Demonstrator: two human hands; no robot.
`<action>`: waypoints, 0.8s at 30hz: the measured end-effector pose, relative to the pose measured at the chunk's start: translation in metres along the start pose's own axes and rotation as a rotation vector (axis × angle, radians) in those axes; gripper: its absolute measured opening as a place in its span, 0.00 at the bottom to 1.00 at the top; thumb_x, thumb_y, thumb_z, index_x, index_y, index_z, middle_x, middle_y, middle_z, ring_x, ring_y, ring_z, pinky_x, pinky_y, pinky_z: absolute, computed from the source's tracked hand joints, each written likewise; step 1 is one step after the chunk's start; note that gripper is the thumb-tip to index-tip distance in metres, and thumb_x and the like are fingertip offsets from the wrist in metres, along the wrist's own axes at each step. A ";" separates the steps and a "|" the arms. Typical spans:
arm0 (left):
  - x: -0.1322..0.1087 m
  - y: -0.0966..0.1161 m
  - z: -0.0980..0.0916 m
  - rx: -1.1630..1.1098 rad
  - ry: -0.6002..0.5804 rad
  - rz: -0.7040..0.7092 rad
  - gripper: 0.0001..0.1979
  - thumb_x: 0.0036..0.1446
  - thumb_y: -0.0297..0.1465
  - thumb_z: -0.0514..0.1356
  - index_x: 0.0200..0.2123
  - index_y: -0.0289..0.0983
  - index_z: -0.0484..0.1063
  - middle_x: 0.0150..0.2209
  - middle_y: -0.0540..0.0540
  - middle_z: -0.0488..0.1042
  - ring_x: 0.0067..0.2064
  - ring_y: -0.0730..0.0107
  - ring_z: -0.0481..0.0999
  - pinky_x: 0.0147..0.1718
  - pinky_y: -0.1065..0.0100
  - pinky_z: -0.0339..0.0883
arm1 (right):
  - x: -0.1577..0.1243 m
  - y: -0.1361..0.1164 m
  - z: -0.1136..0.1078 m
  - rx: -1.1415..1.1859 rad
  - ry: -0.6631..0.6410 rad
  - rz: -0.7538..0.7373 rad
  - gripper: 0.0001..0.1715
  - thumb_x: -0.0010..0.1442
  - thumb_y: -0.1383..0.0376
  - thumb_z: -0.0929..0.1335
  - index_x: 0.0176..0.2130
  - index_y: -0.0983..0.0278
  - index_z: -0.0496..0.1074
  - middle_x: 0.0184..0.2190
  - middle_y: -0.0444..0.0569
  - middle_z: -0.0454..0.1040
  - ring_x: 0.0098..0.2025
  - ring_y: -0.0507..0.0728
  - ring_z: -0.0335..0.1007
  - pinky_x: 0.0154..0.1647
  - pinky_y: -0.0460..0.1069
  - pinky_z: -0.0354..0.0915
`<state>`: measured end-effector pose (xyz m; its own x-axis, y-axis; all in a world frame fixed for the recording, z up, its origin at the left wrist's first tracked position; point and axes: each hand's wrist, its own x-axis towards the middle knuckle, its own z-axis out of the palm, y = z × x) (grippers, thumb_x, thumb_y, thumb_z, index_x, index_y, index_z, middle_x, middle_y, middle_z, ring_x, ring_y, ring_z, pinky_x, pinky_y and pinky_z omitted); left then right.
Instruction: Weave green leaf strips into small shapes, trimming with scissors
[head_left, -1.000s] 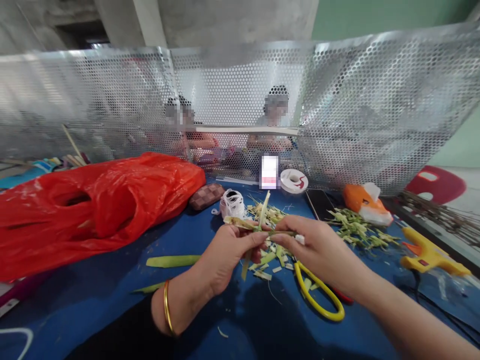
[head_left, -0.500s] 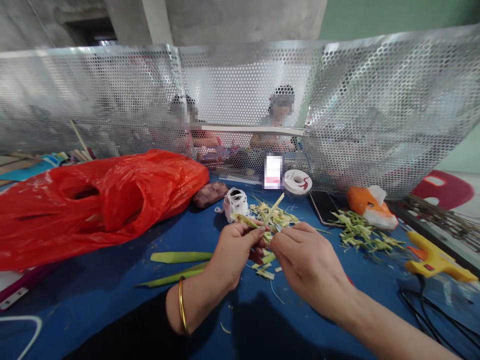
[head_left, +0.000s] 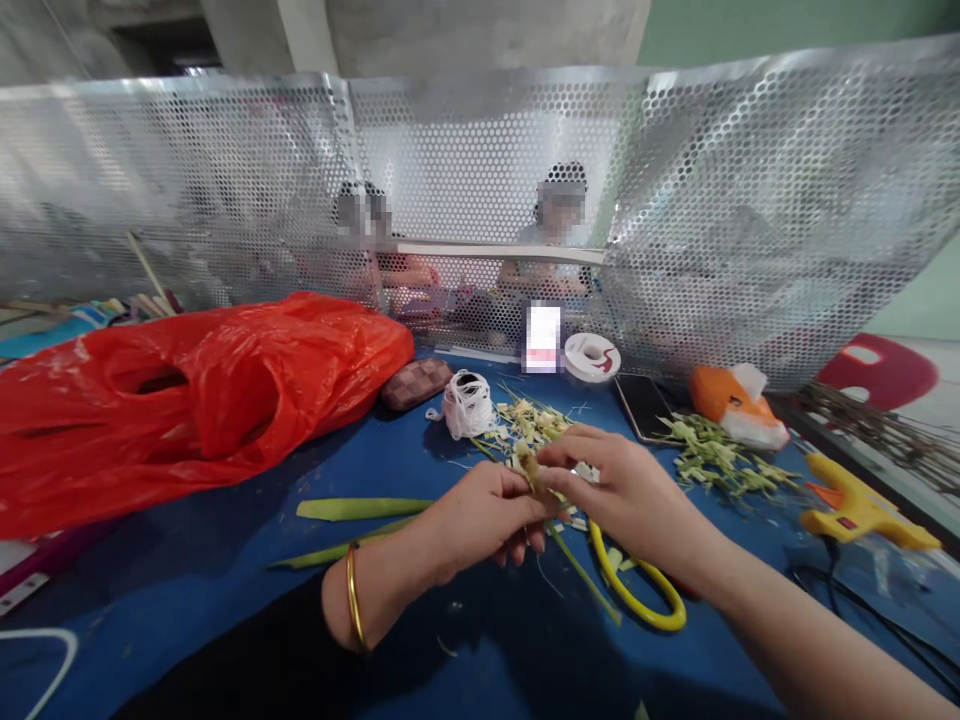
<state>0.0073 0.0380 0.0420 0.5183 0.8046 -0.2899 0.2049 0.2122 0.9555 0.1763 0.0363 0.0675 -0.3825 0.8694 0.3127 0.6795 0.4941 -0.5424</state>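
Note:
My left hand, with a gold bangle at the wrist, pinches a green and brown leaf piece near the middle of the blue table. Fingers of my right hand close on the same piece from the right. Yellow-handled scissors show below my right hand; their blades are hidden. A thin green stem slants down from between the hands. Behind them lie pale green leaf scraps. Left of my left hand, long green leaves rest on the table.
A red plastic bag fills the left side. White string, a ribbon spool, a lit phone and a dark phone stand behind. At right are a yellow glue gun and tissues. People sit behind perforated sheeting.
The leaf piece has turned between my hands, and its pale upright strip no longer shows. Yellow scissor handles and a green stem have come into view below my right hand.

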 end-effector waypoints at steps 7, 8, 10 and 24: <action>0.000 -0.002 0.010 0.039 0.025 -0.039 0.14 0.51 0.37 0.61 0.19 0.35 0.68 0.16 0.53 0.67 0.15 0.79 0.64 0.15 0.75 0.57 | -0.001 0.000 0.018 0.201 0.088 0.060 0.12 0.54 0.71 0.68 0.21 0.63 0.68 0.21 0.42 0.68 0.25 0.52 0.63 0.26 0.47 0.57; 0.000 -0.002 0.010 0.036 0.014 -0.036 0.13 0.51 0.36 0.61 0.20 0.35 0.67 0.16 0.53 0.67 0.15 0.79 0.64 0.16 0.75 0.58 | -0.002 -0.001 0.019 0.194 0.114 0.042 0.11 0.54 0.72 0.67 0.21 0.63 0.68 0.21 0.42 0.68 0.25 0.52 0.63 0.26 0.47 0.57; -0.001 -0.003 0.010 0.050 -0.022 -0.033 0.12 0.51 0.33 0.59 0.20 0.36 0.67 0.16 0.53 0.68 0.15 0.79 0.65 0.16 0.75 0.59 | -0.005 -0.003 0.021 0.186 0.155 -0.004 0.11 0.53 0.73 0.67 0.21 0.63 0.68 0.21 0.42 0.69 0.25 0.52 0.64 0.27 0.47 0.57; 0.004 -0.003 -0.001 -0.540 0.083 0.120 0.11 0.53 0.36 0.65 0.35 0.35 0.69 0.22 0.51 0.73 0.21 0.75 0.71 0.26 0.73 0.65 | -0.003 0.008 -0.013 -0.091 0.687 -0.175 0.10 0.62 0.67 0.66 0.42 0.61 0.75 0.39 0.52 0.76 0.44 0.61 0.71 0.46 0.55 0.64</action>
<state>0.0084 0.0412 0.0380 0.4403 0.8770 -0.1924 -0.3174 0.3525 0.8803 0.1912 0.0378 0.0720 -0.0297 0.5629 0.8260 0.7054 0.5972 -0.3817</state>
